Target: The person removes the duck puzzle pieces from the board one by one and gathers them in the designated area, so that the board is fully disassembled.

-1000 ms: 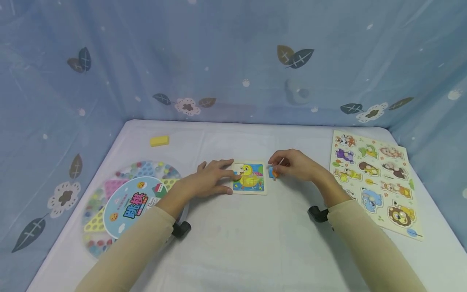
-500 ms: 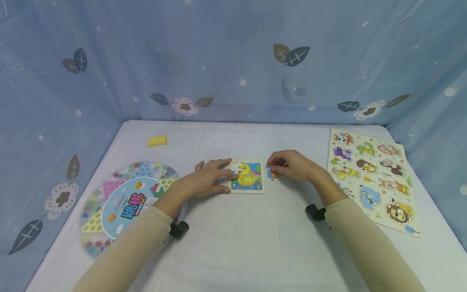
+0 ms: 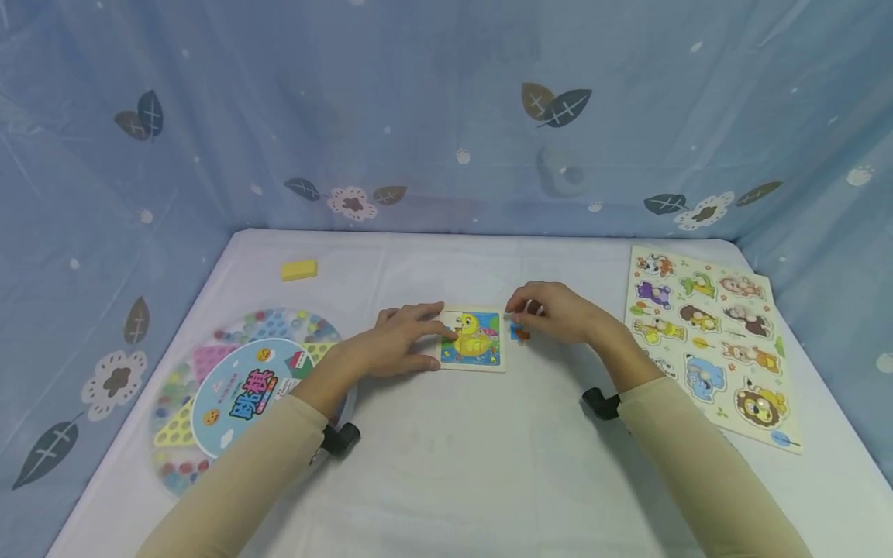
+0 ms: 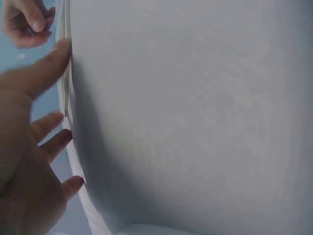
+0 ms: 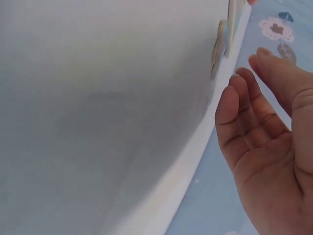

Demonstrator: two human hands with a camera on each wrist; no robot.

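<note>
A small square wooden duck puzzle [image 3: 481, 358] lies mid-table, its yellow duck on a blue ground. My left hand [image 3: 398, 345] rests over its left side with fingers spread, the index finger reaching onto the picture and the thumb at the lower left corner. Just right of the board lies a small blue-and-orange puzzle piece [image 3: 519, 335]. Above this piece is my right hand [image 3: 554, 311], its fingers loosely bent. The right wrist view shows a gap between the right hand's fingertips and the wooden piece [image 5: 216, 51], with nothing held.
On the left, partly under my left forearm, is a round Chinese checkers set [image 3: 230, 403] with a blue lid label. A yellow block [image 3: 299, 270] lies at the back left. A large animal peg puzzle board [image 3: 711, 349] lies on the right. Blue patterned cloth [image 3: 446, 116] hangs behind.
My right hand has let go of the puzzle piece and lifted slightly, leaving it beside the board. My left hand stays on the duck puzzle.
</note>
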